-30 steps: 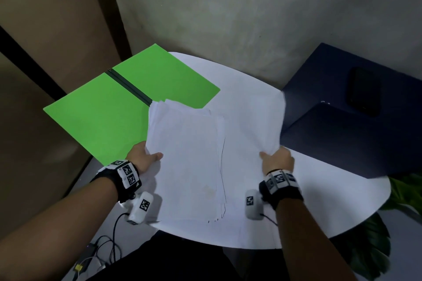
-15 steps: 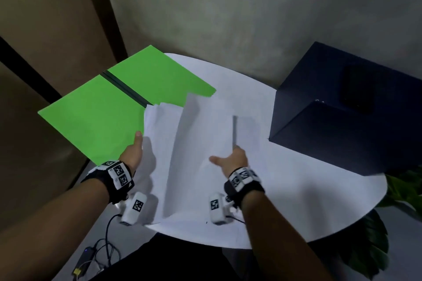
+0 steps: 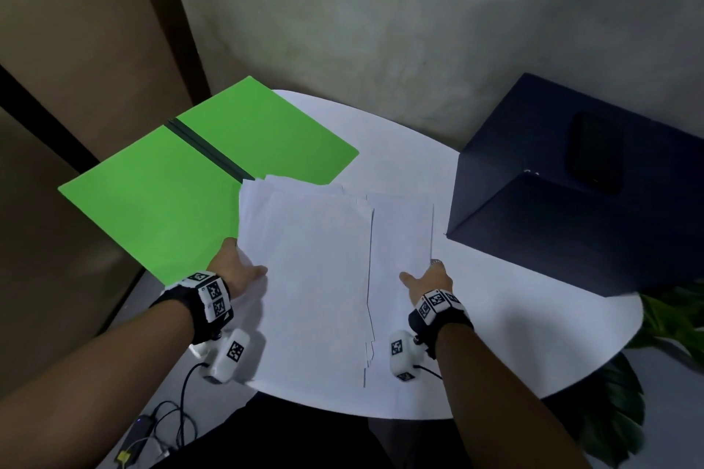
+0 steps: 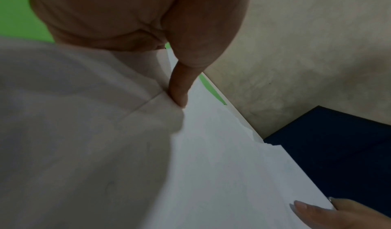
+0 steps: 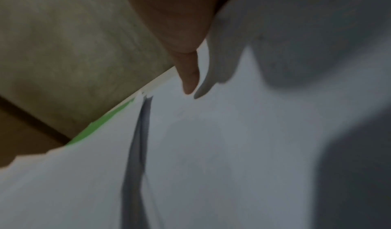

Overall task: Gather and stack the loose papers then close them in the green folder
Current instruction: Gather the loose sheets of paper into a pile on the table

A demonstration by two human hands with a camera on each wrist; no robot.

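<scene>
Since a moment ago the right hand (image 3: 428, 280) has laid its sheet flat, overlapping the right side of the paper stack (image 3: 312, 278). Its grip looks loosened, thumb on top at the sheet's edge. The left hand (image 3: 236, 270) pinches the stack's left edge, likely steadying it for squaring. The green folder (image 3: 183, 194) lies open just left of the stack on the white worktop (image 3: 514, 335).

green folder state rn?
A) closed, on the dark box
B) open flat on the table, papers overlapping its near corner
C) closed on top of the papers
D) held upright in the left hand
B: the green folder lies spread open on the white table with its dark spine showing, and the papers cover its near corner.
</scene>
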